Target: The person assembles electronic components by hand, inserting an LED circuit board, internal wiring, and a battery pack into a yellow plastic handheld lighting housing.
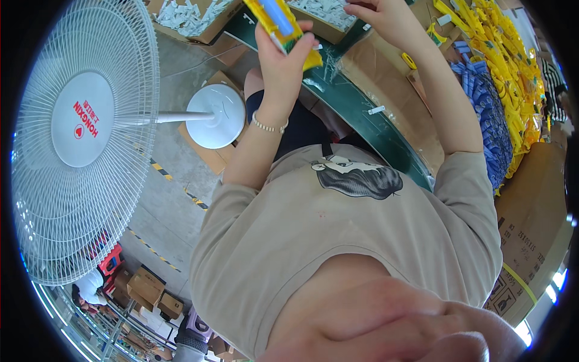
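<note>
My left hand [282,57] is closed around a long yellow plastic part [270,17], held tilted over the green table edge. A light blue cylindrical piece [277,13] lies inside it, and a bit of green shows near the fingers. The part's far end is cut off by the upper edge. My right hand [375,13] is bent at the upper edge, beside a carton of small white pieces [329,11]. Its fingers are drawn together and partly out of view; anything between them is hidden.
A green table [386,130] carries brown cardboard [386,78] and a small white piece [376,110]. Blue pieces [482,96] and yellow parts [512,72] are heaped at right, above a large carton [531,229]. Another carton of white pieces [208,33] and a white fan [90,120] stand left.
</note>
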A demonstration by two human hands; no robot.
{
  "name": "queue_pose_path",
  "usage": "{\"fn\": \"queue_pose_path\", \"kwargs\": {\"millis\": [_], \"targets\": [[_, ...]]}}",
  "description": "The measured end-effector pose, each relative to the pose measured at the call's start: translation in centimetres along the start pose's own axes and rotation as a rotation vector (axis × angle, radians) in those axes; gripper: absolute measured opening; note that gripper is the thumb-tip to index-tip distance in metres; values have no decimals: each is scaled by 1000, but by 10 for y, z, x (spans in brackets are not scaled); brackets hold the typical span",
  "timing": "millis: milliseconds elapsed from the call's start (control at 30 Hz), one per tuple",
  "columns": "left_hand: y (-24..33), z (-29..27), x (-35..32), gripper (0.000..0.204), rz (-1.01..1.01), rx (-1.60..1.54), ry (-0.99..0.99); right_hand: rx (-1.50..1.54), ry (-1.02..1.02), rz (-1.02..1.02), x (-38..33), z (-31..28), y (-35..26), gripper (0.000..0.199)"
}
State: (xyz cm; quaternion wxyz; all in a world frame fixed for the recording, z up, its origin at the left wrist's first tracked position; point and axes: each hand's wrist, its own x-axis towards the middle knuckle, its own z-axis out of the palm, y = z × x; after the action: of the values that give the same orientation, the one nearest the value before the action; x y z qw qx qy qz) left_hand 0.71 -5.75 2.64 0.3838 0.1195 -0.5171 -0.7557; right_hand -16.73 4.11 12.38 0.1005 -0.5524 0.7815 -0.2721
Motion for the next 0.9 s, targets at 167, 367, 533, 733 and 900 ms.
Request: {"fn": "queue_pose_path", "kwargs": {"millis": [167,367,533,733,900], "targets": [[6,48,29,43,-52,-41,-29,286,46,129,-21,12,4,19],[-1,55,24,39,92,149,-149,401,28,218,-52,7,-5,18],[8,62,16,42,299,545,-196,788,229,179,-67,-5,-5,17],[17,68,9,53,521,748,-245,691,198,244,-74,-5,10,13],[16,70,3,50,448,692,-294,777,363,99,-89,14,19,8]]}}
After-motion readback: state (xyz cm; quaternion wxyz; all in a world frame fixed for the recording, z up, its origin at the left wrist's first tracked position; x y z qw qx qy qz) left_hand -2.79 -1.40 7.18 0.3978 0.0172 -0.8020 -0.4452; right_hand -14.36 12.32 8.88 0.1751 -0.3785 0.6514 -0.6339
